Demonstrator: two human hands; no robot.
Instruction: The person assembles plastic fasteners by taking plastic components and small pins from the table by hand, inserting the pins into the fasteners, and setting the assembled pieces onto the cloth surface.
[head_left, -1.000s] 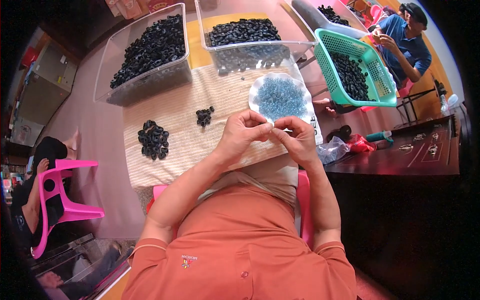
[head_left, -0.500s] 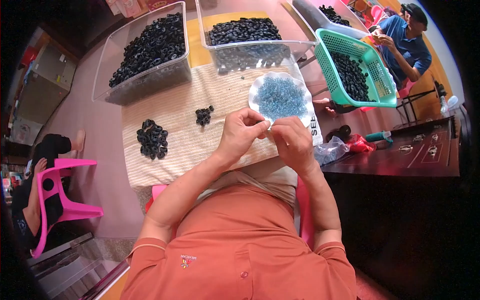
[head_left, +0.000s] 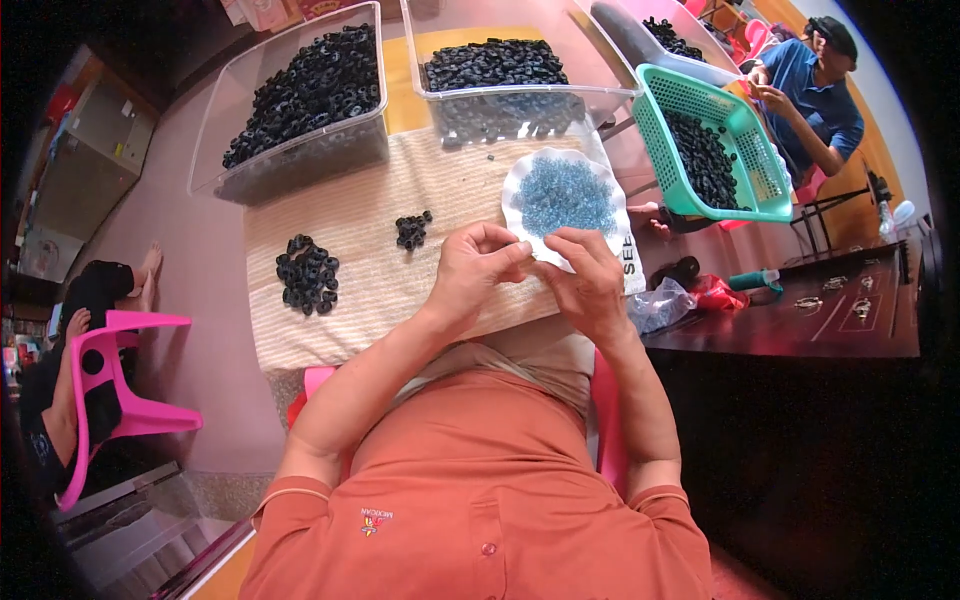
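My left hand (head_left: 474, 268) and my right hand (head_left: 588, 283) come close together at the near edge of a white scalloped plate (head_left: 511, 192). Heaped on the plate are small clear-blue beads (head_left: 566, 196). Both hands are closed in a pinch, thumbs against fingertips. Whatever lies between the fingers is too small to make out. To the left of my hands, a small cluster of black ring-like pieces (head_left: 411, 231) rests on the striped cloth (head_left: 370, 290). Farther left lies a larger pile of similar black pieces (head_left: 308, 276).
Two clear plastic bins (head_left: 386, 105) (head_left: 515, 92) of black pieces stand at the back. A green basket (head_left: 655, 120) holds more, at right near a person in blue (head_left: 825, 100). A dark table (head_left: 780, 325) stands right. Another person sits on a pink chair (head_left: 120, 365) at left.
My right hand's fingers have shifted slightly and spread a little from the left hand's. My left hand stays pinched. The person in blue has moved their hands.
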